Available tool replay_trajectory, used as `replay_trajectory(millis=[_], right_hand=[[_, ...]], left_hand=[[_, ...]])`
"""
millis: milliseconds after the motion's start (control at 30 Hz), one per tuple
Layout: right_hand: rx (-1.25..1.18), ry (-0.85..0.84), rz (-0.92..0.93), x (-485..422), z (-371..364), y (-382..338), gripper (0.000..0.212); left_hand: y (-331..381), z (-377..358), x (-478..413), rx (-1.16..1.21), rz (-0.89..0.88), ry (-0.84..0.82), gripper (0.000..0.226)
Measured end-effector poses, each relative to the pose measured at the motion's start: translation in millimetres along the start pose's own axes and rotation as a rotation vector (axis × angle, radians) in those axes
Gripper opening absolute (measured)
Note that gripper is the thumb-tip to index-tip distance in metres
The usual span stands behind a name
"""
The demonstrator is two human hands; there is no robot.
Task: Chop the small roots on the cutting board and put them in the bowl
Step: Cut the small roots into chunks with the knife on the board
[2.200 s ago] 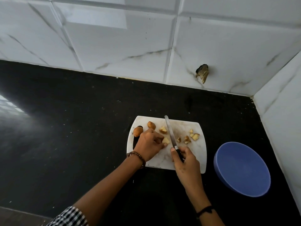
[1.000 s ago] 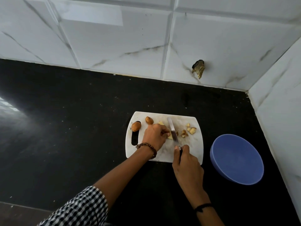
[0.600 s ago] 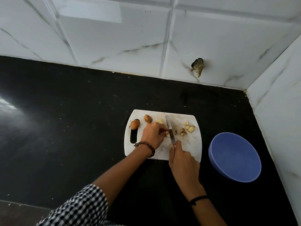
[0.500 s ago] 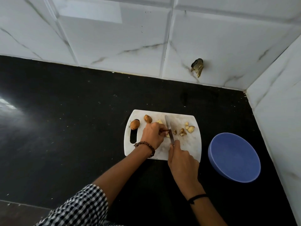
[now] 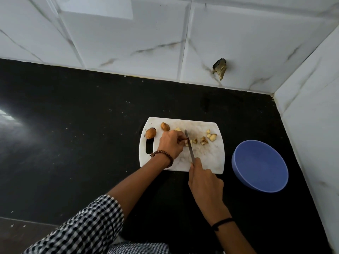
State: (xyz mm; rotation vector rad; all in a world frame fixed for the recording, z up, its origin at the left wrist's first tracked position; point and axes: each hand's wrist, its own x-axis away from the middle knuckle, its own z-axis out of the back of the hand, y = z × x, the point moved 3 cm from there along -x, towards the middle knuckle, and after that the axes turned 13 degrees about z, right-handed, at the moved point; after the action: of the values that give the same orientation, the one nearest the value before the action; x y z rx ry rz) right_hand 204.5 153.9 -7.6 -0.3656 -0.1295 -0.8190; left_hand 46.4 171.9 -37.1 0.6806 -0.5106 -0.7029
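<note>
Here, root under knife

The knife [image 5: 189,147] handle is hidden inside the right hand [image 5: 205,182], curled round it. The left hand [image 5: 170,145] pinches a half-covered root piece [image 5: 189,143] against the blade. On the cutting board [image 5: 211,159], chopped pieces [image 5: 211,137] lie at 2 o'clock, whole roots [image 5: 150,133] at 10. The blue bowl [image 5: 259,165] sits at 3, near the side wall [image 5: 311,125]; the counter [image 5: 73,125] stretches toward 9.

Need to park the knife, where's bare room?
Bare: near right corner of the cutting board, between knife and blue bowl; the black counter left of it. Crowded: the board's far half, with whole roots, left hand, cut pieces.
</note>
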Motion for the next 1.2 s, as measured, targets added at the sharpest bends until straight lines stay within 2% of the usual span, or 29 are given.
replay_trajectory(millis=[267, 433, 533, 733, 867, 1067, 1200], right_hand=[[0.034, -0.066, -0.014, 22.3, 5.7, 4.0, 0.038], [0.041, -0.063, 0.015, 42.2, 16.8, 6.7, 0.028], [0.046, -0.052, 0.03, 51.6, 27.5, 9.8, 0.027], [-0.049, -0.064, -0.024, 54.0, 42.4, 19.1, 0.03], [-0.12, -0.002, -0.076, 54.2, 38.3, 24.7, 0.032], [-0.207, 0.079, -0.132, 47.8, 33.5, 27.4, 0.029], [-0.241, 0.085, -0.128, 39.0, 33.5, 25.1, 0.03]], left_hand=[[4.2, 3.8, 3.5, -0.007, 0.0, -0.015, 0.009], [4.3, 3.1, 5.2, -0.027, 0.003, -0.023, 0.008], [7.0, 3.2, 7.2, -0.057, -0.015, -0.036, 0.017], [14.4, 4.1, 10.4, -0.263, -0.169, -0.071, 0.036], [15.7, 7.8, 6.5, -0.281, -0.193, -0.099, 0.028], [26.1, 9.8, 7.3, -0.325, -0.25, -0.128, 0.028], [25.9, 13.3, 6.5, -0.29, -0.145, -0.067, 0.017]])
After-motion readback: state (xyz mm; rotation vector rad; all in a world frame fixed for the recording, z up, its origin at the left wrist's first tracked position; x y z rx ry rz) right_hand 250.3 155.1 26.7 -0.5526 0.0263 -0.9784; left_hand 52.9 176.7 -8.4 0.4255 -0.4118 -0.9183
